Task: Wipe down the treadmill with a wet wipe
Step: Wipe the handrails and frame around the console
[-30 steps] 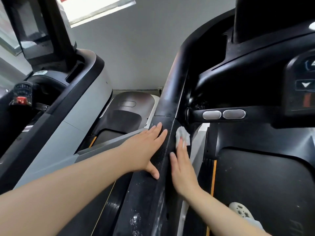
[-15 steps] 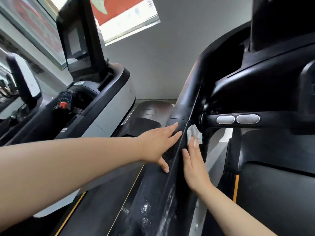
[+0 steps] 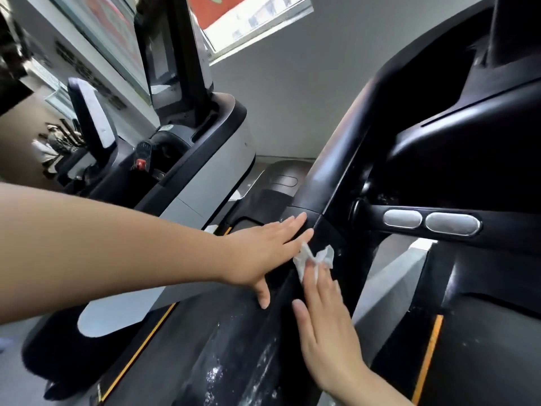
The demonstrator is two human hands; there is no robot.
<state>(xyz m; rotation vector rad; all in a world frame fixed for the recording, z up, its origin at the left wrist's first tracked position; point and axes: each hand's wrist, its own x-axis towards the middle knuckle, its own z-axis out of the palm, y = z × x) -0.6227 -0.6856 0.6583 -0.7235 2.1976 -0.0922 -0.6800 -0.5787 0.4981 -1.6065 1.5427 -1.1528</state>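
Pressed flat under the straight fingers of the right hand (image 3: 328,329): a crumpled white wet wipe (image 3: 313,259), bunched at the fingertips and pushed against the inner face of the treadmill's black side rail (image 3: 328,183). No curl of the fingers round the wipe, only a flat press; thumb lying along the rail's edge below. Laid open on the top of the same rail, just left of the wipe: the left hand (image 3: 263,253), fingers straight and together, tips near the seam across the rail, thumb spread back along the rail toward the camera. Almost touching at the rail's ridge, the little finger of the left hand and the upper corner of the wipe. Lower down the rail, toward the camera, scattered white wet specks and streaks (image 3: 216,373) on the black surface. Right of the rail, level with the hands, a short black handlebar with two oval silver pulse sensors (image 3: 430,222); above it, the dark console housing (image 3: 456,112). Right of the rail and lower, the black deck with an orange edge stripe (image 3: 427,356). Left of the rail, a neighbouring grey-and-black treadmill (image 3: 216,159) with an upright screen (image 3: 167,54) and a red stop button (image 3: 141,163). Beyond the rail, a pale wall and a bright window (image 3: 257,22).
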